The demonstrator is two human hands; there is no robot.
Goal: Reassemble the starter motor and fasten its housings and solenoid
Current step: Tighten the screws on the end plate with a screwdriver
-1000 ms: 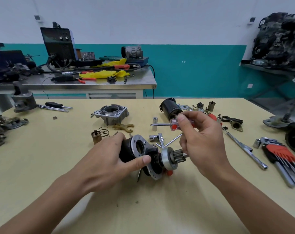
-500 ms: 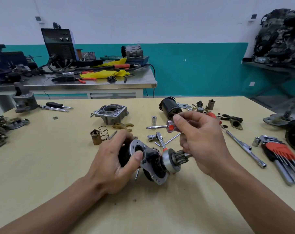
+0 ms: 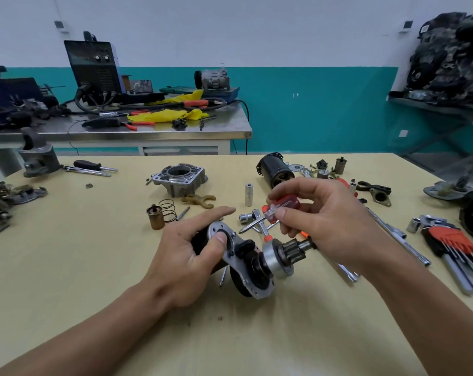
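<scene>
The partly assembled starter motor [image 3: 247, 263] lies on the yellow table [image 3: 67, 267], its silver mounting plate facing up-left and its pinion gear [image 3: 292, 251] pointing right. My left hand [image 3: 189, 259] holds its black solenoid end, thumb pressed on the plate's round opening and index finger stretched out straight. A red-handled screwdriver [image 3: 280, 207] is pinched in my right hand [image 3: 330, 226], its tip slanting down-left to just above the plate's upper edge. The pinion shaft's end disappears under that hand.
Behind lie the aluminium nose housing [image 3: 179, 179], black field housing [image 3: 274, 169], brass plunger [image 3: 155, 217], spring [image 3: 167, 210] and fork lever [image 3: 198, 200]. A socket [image 3: 248, 195], extension bar [image 3: 392, 234] and red hex key set [image 3: 457, 245] lie to the right.
The screwdriver swung from level to tip-down toward the plate. My left thumb moved onto the plate's opening and my index finger straightened. The assembly shifted slightly right.
</scene>
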